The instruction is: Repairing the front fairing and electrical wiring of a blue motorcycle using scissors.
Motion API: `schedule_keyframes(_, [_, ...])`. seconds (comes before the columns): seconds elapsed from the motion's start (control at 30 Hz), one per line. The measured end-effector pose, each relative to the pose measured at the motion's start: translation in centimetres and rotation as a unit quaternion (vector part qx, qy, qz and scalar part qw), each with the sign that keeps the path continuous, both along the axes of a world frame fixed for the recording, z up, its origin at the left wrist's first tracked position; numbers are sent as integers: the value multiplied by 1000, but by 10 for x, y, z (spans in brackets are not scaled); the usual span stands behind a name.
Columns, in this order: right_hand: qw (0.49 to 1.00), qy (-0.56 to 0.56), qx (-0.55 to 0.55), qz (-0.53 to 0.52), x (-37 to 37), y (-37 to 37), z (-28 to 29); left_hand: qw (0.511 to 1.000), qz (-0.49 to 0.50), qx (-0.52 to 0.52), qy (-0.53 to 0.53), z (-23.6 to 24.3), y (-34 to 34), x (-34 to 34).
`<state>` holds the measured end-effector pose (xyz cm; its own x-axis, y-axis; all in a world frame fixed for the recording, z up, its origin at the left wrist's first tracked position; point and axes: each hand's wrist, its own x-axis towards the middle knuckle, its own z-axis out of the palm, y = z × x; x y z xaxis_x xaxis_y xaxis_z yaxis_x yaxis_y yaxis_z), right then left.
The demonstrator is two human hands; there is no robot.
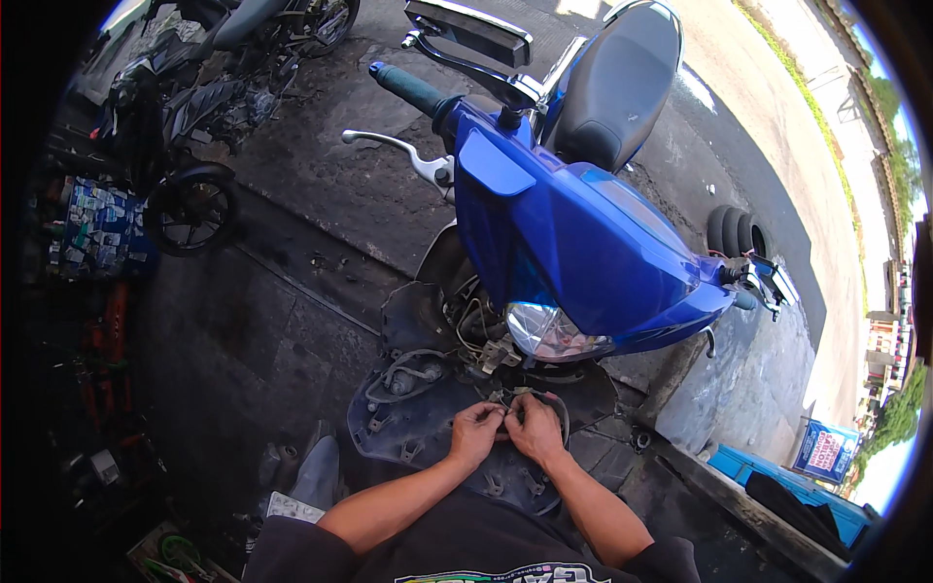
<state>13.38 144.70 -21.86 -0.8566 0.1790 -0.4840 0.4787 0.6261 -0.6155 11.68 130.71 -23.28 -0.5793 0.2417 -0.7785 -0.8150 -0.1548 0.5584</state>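
In front of me stands a motorbike with a blue front cowl [583, 243] and a clear headlight [544, 330]. Below the headlight, a dark body panel [389, 437] shows its inner side, with clips and loose wiring on it. My left hand [476, 434] and my right hand [535, 428] meet over this panel, beside the cables. The fingers of both are pinched together, tip to tip. What they hold is too small and too covered to make out. Exposed wiring [476, 330] and a metal bracket [498, 356] show just beyond the hands.
The bike's brake lever [389, 146] and mirror [476, 34] stick out at the upper left. Another dark motorbike [194, 107] stands at the far left. Stacked tyres [736, 231] lie to the right. A blue bench-like frame [748, 476] holds a dark cloth at the lower right.
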Motion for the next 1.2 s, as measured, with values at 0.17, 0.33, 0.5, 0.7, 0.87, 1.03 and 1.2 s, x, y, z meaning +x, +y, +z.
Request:
schedule_keyframes(0.17, [999, 41, -12, 25, -1, 2, 2, 999, -3, 8, -32, 3, -1, -4])
schedule_keyframes(0.33, [996, 65, -6, 57, -1, 2, 4, 995, 18, 77, -62, -11, -5, 1])
schedule_keyframes(0.5, [992, 88, 5, 85, -1, 6, 5, 991, 3, 112, -67, -20, -8, 2])
schedule_keyframes(0.7, [981, 127, 37, 141, -5, 12, 12, 992, -27, 108, -55, -25, -9, 1])
schedule_keyframes(0.87, [982, 118, 39, 142, -7, 13, 14, 993, -6, 102, -58, -17, -4, -3])
schedule_keyframes(1.03, [984, 94, 38, 150, -8, 15, 15, 990, -7, 119, -72, -16, -5, -4])
schedule_keyframes(1.2, [982, 79, 41, 169, -10, 18, 13, 992, -1, 106, -63, -18, -2, -2])
